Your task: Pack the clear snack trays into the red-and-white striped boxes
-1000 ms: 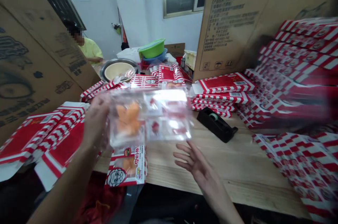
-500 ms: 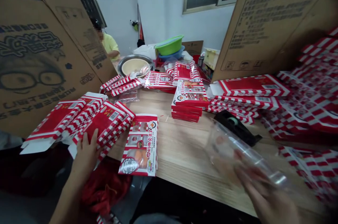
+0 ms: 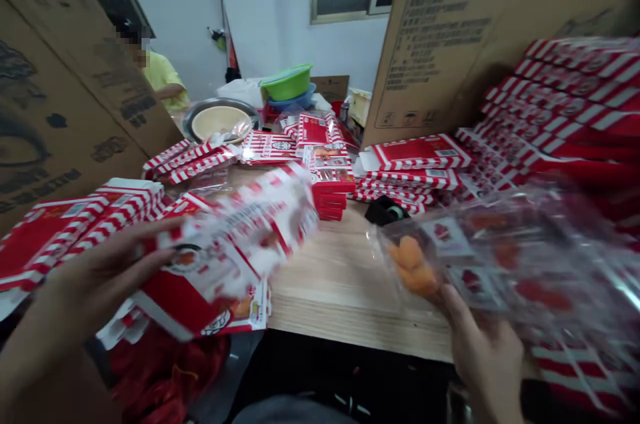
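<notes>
In my left hand (image 3: 115,271) is a red-and-white striped box (image 3: 235,237), raised and tilted above the table and blurred by motion. Thumb and fingers pinch its left end. My right hand (image 3: 480,344) grips the near left corner of a clear plastic tray (image 3: 480,257). Orange pieces and small white packets with dark red marks show through the plastic. Beneath the striped box, part of a filled box (image 3: 250,311) with windows lies at the table edge. Just behind the tray sits a black tape dispenser (image 3: 385,211), partly covered.
Striped boxes (image 3: 55,224) lie at the left, and more are stacked high (image 3: 575,91) at the right. Finished-looking boxes (image 3: 327,177) pile up mid-table. Cardboard cartons (image 3: 440,37) stand on both sides. Basins (image 3: 287,84) and a person in a yellow top (image 3: 167,81) are farther back.
My left hand has lifted a striped box off the left pile and brought it toward the middle. My right hand has raised the plastic tray and turned it toward me. The view has shifted right.
</notes>
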